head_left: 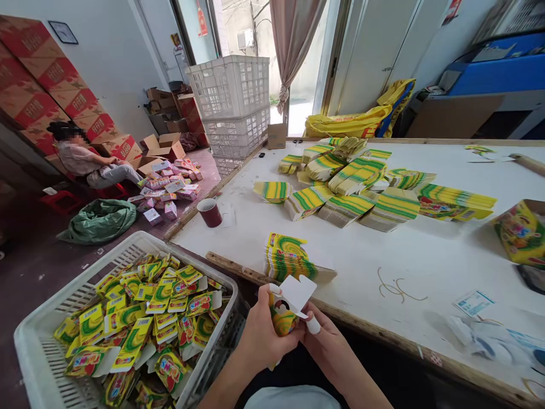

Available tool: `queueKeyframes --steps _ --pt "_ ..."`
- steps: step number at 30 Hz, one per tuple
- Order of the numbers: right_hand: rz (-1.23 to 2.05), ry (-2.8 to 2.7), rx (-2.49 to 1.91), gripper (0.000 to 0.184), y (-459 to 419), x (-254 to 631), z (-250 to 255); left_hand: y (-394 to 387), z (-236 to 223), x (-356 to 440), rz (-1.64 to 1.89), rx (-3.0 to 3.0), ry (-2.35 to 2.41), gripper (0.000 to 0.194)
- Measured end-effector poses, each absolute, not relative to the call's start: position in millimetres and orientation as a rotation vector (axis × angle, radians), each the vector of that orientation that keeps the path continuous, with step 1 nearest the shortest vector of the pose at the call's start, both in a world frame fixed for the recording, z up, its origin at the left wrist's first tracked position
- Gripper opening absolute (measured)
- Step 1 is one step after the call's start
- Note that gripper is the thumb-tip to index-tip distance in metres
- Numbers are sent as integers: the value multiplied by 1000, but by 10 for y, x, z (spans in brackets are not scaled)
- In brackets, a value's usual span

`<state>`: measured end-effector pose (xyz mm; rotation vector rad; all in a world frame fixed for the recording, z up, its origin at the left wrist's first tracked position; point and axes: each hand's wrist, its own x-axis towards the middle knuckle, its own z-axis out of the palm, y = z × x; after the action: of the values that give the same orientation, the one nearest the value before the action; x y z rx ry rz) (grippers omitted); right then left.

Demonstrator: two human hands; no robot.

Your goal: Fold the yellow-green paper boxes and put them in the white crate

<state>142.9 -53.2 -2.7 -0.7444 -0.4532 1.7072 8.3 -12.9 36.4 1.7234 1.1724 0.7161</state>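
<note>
My left hand (260, 328) is closed round a small yellow and green carton (283, 321), held just in front of the table edge. White flaps stand up from the carton's top end. My right hand (320, 335) pinches the carton's right side near a flap, and white coverings show on some fingertips. Right behind the carton, a fanned stack of flat cartons (289, 257) lies on the table. A white plastic crate (32, 326) to my left holds many cartons of the same print, several with white flaps sticking out.
Bundles of flat cartons (353, 176) cover the table's far middle. A maroon mug (209, 213) stands at the left edge; rubber bands (398, 289) lie to the right. Stacked white crates (232, 94) rise behind. A seated person (91, 156) sits by pink boxes (170, 187) on the floor.
</note>
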Motion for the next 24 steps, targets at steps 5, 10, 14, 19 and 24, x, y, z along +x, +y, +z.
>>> queueKeyframes --steps 5,10,14,19,24 --pt "1503 -531 -952 48 -523 1379 -101 -141 371 88 640 1722 1189 52" --pt "1393 -555 -1021 53 -517 1364 -122 -155 380 107 642 1743 1195 51" --pt "1372 -546 -1027 48 -510 1366 -96 -156 371 127 601 1767 1176 52" --pt "1321 -559 -1119 45 -488 1382 -6 -172 334 135 525 1874 1201 51" --pt "1405 -556 -1150 43 -511 1378 29 -237 268 173 430 1946 1183 49"
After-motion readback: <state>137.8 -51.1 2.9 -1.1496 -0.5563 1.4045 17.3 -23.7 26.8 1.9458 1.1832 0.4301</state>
